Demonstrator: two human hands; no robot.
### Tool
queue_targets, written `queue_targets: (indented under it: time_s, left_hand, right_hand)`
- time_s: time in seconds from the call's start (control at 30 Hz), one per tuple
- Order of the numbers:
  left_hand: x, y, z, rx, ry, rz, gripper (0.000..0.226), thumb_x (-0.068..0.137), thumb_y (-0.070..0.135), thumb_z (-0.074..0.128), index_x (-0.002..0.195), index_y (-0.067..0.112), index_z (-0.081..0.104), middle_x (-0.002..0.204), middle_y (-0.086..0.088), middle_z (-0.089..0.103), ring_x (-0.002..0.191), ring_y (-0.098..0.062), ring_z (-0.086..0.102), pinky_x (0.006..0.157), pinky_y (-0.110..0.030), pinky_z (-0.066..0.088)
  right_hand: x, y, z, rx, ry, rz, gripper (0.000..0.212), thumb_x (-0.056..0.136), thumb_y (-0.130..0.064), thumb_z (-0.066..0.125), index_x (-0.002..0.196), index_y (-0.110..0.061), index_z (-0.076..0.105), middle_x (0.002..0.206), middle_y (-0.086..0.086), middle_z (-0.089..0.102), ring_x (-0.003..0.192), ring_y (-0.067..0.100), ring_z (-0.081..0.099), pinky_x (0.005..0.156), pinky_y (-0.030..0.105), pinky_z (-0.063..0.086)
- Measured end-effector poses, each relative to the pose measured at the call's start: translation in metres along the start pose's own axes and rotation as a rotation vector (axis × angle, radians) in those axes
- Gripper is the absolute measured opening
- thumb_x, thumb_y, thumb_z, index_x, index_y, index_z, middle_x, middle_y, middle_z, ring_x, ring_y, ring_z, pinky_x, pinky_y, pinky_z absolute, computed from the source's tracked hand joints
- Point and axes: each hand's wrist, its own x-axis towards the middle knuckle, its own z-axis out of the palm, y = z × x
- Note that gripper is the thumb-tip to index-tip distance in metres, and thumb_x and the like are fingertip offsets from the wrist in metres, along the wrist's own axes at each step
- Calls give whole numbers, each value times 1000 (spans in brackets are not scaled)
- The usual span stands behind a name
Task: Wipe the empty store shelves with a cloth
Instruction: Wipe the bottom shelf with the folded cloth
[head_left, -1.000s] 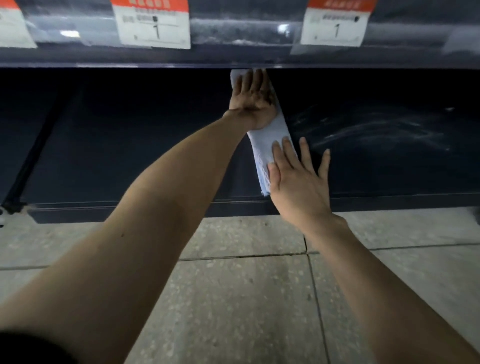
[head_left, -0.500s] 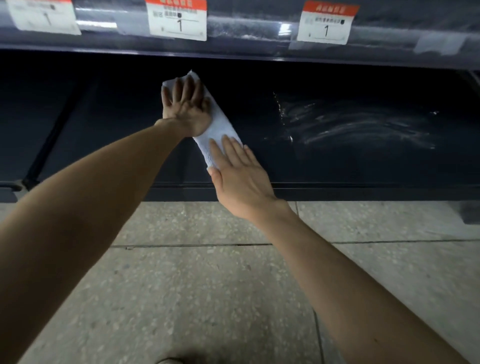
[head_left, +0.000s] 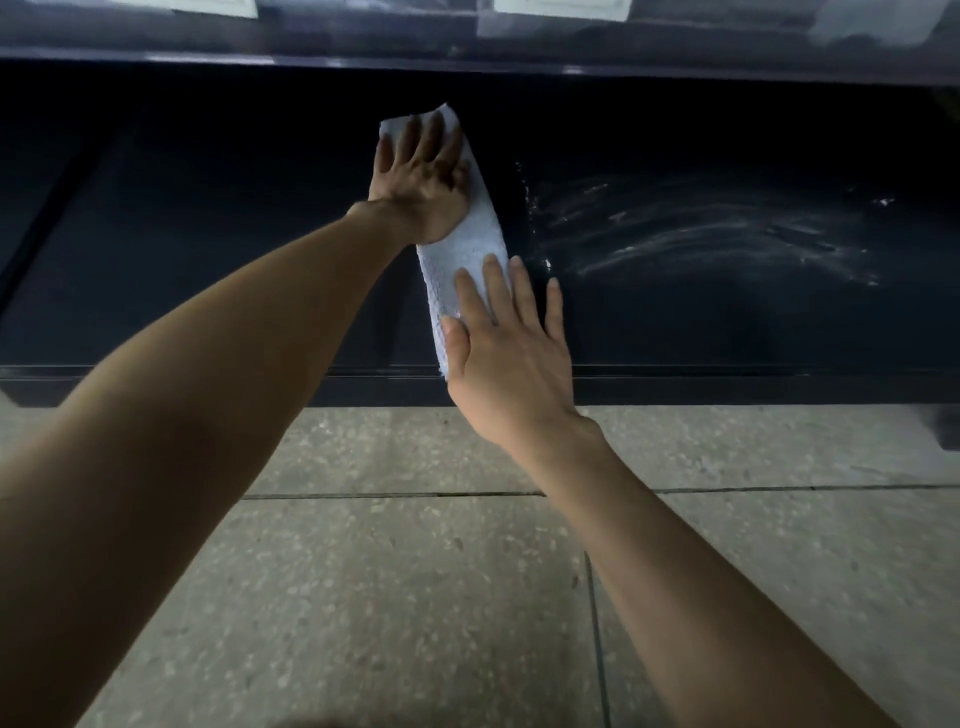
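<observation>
A pale blue folded cloth (head_left: 467, 236) lies lengthwise on the dark lower shelf (head_left: 208, 260), running from the back toward the front lip. My left hand (head_left: 423, 182) presses flat on its far end, fingers spread. The near end is pinned under the fingers of my right hand (head_left: 509, 358), whose palm sits over the shelf's front edge. Both arms reach in from below. Whitish wipe streaks (head_left: 701, 234) mark the shelf surface just right of the cloth.
The upper shelf's front rail (head_left: 467, 41) hangs low over the hands, with price labels (head_left: 561, 6) cut off at the top. Grey speckled floor tiles (head_left: 415, 571) lie below the shelf lip. A dark upright (head_left: 47, 208) slants at the left.
The cloth and both hands slid left away from the streaks, then came back right to sit beside them. The view has dipped, so the price labels are nearly out of frame.
</observation>
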Motion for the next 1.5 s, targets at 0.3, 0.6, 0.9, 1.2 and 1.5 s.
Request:
queue_targets:
  time_s: [0.3, 0.6, 0.9, 1.2, 1.5]
  left_hand:
    - [31, 112, 7, -17, -44, 163, 59, 101, 38, 13, 156, 21, -2, 164, -6, -9, 150, -25, -12, 120, -48, -7]
    - [14, 124, 5, -60, -76, 201, 61, 99, 40, 12, 156, 24, -1, 164, -4, -11, 150, -21, -14, 120, -49, -7]
    - [-23, 49, 0, -57, -57, 82, 58, 100, 40, 14, 156, 27, 5, 164, -2, -9, 150, -21, -12, 120, -49, -7]
    - [-9, 75, 7, -123, -35, 84, 58, 101, 37, 16, 156, 25, 4, 164, -6, -8, 150, -25, -13, 121, -40, -8]
    - [42, 150, 14, -48, -65, 179, 58, 101, 38, 14, 156, 25, -1, 164, -5, -10, 150, -23, -13, 121, -39, -7]
  right_hand:
    - [-13, 79, -18, -29, 56, 160, 54, 102, -38, 10, 154, -22, 12, 164, 4, 4, 150, 21, -6, 120, 49, -8]
    - [-26, 91, -32, -21, -8, 216, 54, 103, -36, 14, 154, -19, 12, 164, 5, 3, 150, 22, -9, 119, 49, -10]
    - [-33, 43, -28, -45, -64, 18, 61, 103, -42, 18, 153, -9, 14, 163, 15, 6, 150, 23, -6, 120, 46, -6]
    - [-27, 65, -19, -21, -7, -38, 56, 103, -36, 18, 154, -13, 10, 163, 10, 6, 150, 21, 0, 122, 42, -1]
    - [-10, 121, -28, 75, 39, 133, 56, 103, -34, 18, 155, -15, 9, 164, 7, 1, 150, 17, -7, 120, 47, -9]
